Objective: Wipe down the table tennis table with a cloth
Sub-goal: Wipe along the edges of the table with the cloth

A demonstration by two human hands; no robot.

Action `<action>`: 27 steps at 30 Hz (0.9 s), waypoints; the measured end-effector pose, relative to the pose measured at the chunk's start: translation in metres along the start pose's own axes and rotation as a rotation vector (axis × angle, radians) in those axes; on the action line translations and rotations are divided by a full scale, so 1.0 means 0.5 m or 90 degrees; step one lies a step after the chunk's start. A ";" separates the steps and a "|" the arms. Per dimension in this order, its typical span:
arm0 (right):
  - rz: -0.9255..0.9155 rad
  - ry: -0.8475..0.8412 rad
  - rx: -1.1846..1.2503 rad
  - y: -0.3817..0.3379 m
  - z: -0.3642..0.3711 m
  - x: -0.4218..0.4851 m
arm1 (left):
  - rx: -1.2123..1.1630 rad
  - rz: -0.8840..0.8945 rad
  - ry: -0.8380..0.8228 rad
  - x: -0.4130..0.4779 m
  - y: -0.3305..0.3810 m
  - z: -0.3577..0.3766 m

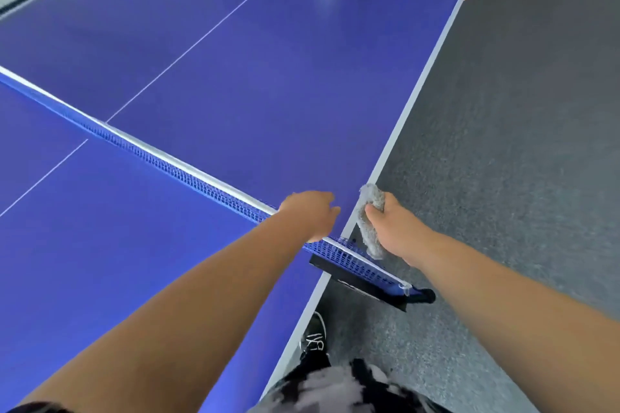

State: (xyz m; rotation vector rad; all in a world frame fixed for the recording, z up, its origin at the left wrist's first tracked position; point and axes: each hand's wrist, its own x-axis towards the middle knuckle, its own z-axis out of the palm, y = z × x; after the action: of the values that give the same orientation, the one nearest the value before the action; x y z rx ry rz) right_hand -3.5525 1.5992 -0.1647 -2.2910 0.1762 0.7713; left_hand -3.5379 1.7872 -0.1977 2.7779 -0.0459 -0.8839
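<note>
Grey cloth [365,228] is bunched in the right hand [399,228], fingers curled round it, at the side edge of the blue tabletop [268,77], just beyond the net [167,168]. Left hand [310,214] lies over the net's top band near the same edge. Its fingers are hidden, so its grip cannot be determined. Net clamp [362,288] overhangs the grey floor [520,144].

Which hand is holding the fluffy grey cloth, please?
The right hand grips the fluffy grey cloth; the left hand, over the blue net, has none.
</note>
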 end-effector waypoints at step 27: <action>-0.245 0.090 -0.127 0.081 0.123 -0.350 | 0.053 0.020 0.228 -0.474 -0.042 0.149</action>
State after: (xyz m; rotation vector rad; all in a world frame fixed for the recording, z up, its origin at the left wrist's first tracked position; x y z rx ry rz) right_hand -3.7374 1.5944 -0.1230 -2.4627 -0.2836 0.4447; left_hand -3.7753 1.8155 -0.1271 2.9582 -0.0662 -0.3756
